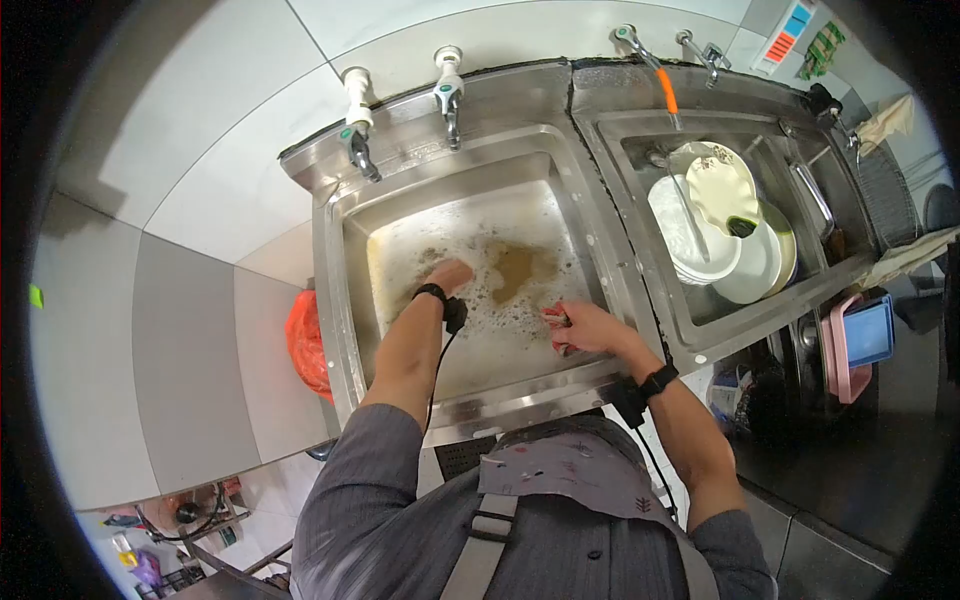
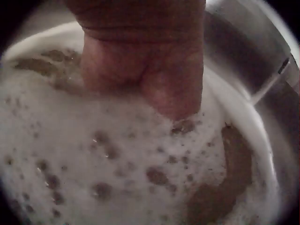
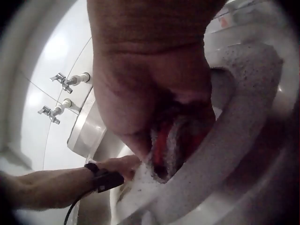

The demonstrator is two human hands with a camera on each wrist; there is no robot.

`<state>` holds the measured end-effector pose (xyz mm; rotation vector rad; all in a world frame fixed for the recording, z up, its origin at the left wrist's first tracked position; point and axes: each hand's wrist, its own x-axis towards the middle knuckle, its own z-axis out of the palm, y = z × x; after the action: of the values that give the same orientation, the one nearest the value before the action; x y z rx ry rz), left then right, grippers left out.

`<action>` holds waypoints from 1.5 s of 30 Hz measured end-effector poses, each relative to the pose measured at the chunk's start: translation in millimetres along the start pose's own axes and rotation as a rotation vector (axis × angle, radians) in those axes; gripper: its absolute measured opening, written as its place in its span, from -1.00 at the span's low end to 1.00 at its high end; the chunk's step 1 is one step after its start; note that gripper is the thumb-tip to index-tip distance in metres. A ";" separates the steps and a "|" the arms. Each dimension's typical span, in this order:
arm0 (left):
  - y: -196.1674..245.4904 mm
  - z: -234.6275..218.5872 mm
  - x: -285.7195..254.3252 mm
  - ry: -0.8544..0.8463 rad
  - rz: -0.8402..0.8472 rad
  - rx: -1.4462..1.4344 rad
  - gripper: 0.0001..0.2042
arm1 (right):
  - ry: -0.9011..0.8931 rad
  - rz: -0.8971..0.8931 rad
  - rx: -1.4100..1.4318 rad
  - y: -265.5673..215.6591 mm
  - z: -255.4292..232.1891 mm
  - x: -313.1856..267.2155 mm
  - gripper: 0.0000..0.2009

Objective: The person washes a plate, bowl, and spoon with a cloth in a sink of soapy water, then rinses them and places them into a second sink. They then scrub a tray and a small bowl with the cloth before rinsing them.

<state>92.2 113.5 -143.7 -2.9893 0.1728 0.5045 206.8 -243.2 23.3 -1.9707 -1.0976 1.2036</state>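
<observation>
My left hand (image 1: 452, 274) reaches down into the soapy water (image 1: 475, 215) of the left sink (image 1: 590, 240). In the left wrist view white foam covers its fingers, so what they touch or hold is hidden. Near the front right of the same sink, my right hand (image 1: 592, 328) grips a red and grey scrubbing cloth (image 3: 164, 150). The cloth is bunched under the curled fingers, just above the foam. A brownish gap in the suds (image 1: 515, 270) lies between the two hands.
In the right sink, white plates and bowls (image 1: 740, 265) are stacked with a ladle (image 1: 690, 215) across them. Taps (image 1: 450, 95) line the back wall, one with an orange hose (image 1: 668, 90). A red plastic bag (image 1: 307, 345) hangs left of the sink.
</observation>
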 end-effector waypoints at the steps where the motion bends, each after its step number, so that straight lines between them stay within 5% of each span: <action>1: 4.6 -1.0 20.7 0.000 0.008 0.001 -0.87 | -0.024 0.024 -0.049 -1.6 -0.2 -2.1 -0.75; 3: 17.1 -5.6 61.5 -0.236 -0.063 -0.049 -0.81 | 0.023 0.029 -0.032 -3.3 1.3 -2.7 -0.75; 6: 47.2 -39.8 81.3 -0.353 -0.034 -0.052 -0.75 | 0.071 0.032 0.049 5.4 4.5 -0.5 -0.73; 10: 77.8 -31.9 98.7 -0.306 -0.291 -0.458 -0.71 | 0.092 0.012 -0.075 2.3 1.5 -1.5 -0.69; 12: 102.2 -34.9 95.4 -0.177 -0.145 -0.399 -0.69 | 0.071 0.021 -0.017 -0.5 0.8 -3.3 -0.68; 15: 132.8 -72.9 68.7 -0.301 0.059 -0.426 -0.69 | 0.037 0.046 0.013 -7.4 -2.4 -5.5 -0.65; 18: 152.5 -50.1 45.8 -0.339 0.091 -0.544 -0.68 | 0.044 0.036 0.018 -6.7 -2.1 -5.1 -0.63; 21: 159.0 -74.2 11.9 -0.318 0.215 -0.471 -0.66 | 0.044 0.031 0.092 2.5 -1.3 1.2 -0.61; 22: 159.2 -51.5 5.7 -0.319 0.207 -0.474 -0.66 | 0.028 0.053 0.130 1.3 -0.5 2.8 -0.59; 24: 149.4 -14.2 -6.2 0.076 0.248 -0.595 -0.69 | 0.017 0.075 0.079 -6.7 -4.4 3.6 -0.60; 27: 134.0 -56.2 -35.0 -0.110 0.295 -0.359 -0.72 | -0.007 0.110 0.085 -28.2 -11.9 -6.5 -0.61; 31: 92.7 18.1 -33.5 -0.026 0.356 -0.440 -0.73 | -0.021 0.115 0.183 -19.9 -6.5 3.1 -0.61; 37: 73.3 4.7 -44.1 -0.130 0.203 -0.279 -0.79 | -0.112 0.103 0.134 6.1 5.9 26.1 -0.72; 39: 64.4 -28.6 -44.4 -0.016 -0.102 -0.587 -0.81 | -0.090 0.168 0.161 -19.1 1.2 20.9 -0.73; 45: 63.0 -102.0 -48.9 0.118 -0.425 -1.306 -0.79 | -0.001 0.126 0.355 -22.0 8.4 64.3 -0.65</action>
<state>70.8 43.4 -37.0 -4.0306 -1.2245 0.4908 208.1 -176.1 9.7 -1.7823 -0.7086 1.3594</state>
